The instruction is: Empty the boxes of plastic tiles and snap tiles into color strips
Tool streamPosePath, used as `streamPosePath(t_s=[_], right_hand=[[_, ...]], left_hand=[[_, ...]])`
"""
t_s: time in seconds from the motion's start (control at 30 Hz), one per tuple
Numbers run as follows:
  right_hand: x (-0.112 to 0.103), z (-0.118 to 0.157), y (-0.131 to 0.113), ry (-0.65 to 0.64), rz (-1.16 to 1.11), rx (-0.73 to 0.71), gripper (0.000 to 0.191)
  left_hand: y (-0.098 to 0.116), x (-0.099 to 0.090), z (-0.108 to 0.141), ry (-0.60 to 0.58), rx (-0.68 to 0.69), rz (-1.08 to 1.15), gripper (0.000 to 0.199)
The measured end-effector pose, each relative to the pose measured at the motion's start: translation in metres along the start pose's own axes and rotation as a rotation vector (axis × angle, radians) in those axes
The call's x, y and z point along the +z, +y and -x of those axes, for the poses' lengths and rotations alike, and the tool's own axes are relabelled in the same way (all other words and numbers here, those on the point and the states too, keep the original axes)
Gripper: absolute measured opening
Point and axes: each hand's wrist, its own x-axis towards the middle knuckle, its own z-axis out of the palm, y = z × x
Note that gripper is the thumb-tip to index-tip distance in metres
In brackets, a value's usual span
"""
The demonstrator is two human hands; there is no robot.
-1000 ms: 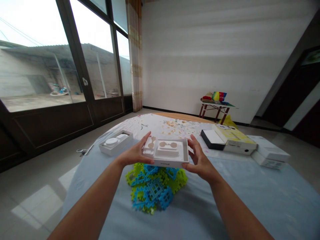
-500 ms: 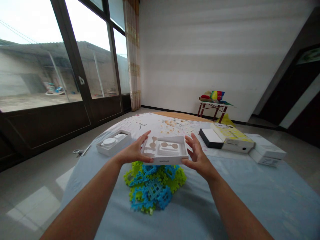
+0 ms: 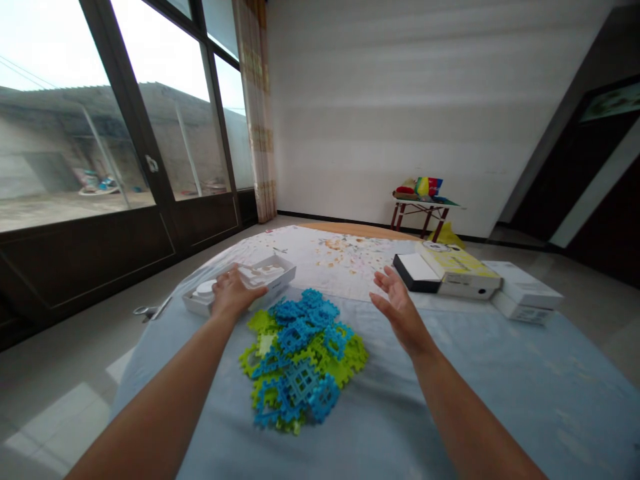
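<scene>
Shifted to the left since half a second ago is the shallow white cardboard box with a moulded white insert point(image 3: 281, 283), which then was between both hands above the pile. It is now just beside another open white box with a round white piece inside point(image 3: 194, 305). The left hand point(image 3: 230, 293) is at it, thumb stretched out; whether it grips, I cannot tell. The right hand point(image 3: 399, 308) is free of the box, raised, with fingers apart and nothing in them. So the pile of blue and lime-green toothed plastic pieces point(image 3: 303, 377) is fully uncovered on the worktop with pale blue cloth point(image 3: 525, 387). Farther right lies a yellow-and-white box point(image 3: 457, 267).
</scene>
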Motion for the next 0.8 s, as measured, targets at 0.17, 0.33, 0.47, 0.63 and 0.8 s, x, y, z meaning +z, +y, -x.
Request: streamPosePath(t_s=[0.17, 0.33, 0.47, 0.63, 0.8], right_hand=[[0.0, 0.0, -0.001, -0.016, 0.02, 0.008, 0.072], [-0.002, -0.001, -0.001, -0.019, 0.035, 0.015, 0.073], [-0.006, -0.004, 0.007, -0.002, 0.095, 0.028, 0.07], [-0.037, -0.024, 0.042, 0.186, 0.336, 0.06, 0.052], [-0.094, -0.053, 0.079, 0.467, 0.817, 0.102, 0.044]], left_hand=[[-0.002, 0.01, -0.002, 0.003, -0.107, -0.076, 0.106], [-0.003, 0.017, 0.009, 0.048, -0.184, -0.112, 0.106], [-0.004, 0.015, 0.019, -0.017, -0.156, -0.061, 0.113], [-0.017, 0.015, 0.028, 0.024, -0.129, -0.012, 0.114], [-0.037, 0.021, 0.027, 0.017, -0.042, -0.071, 0.099]])
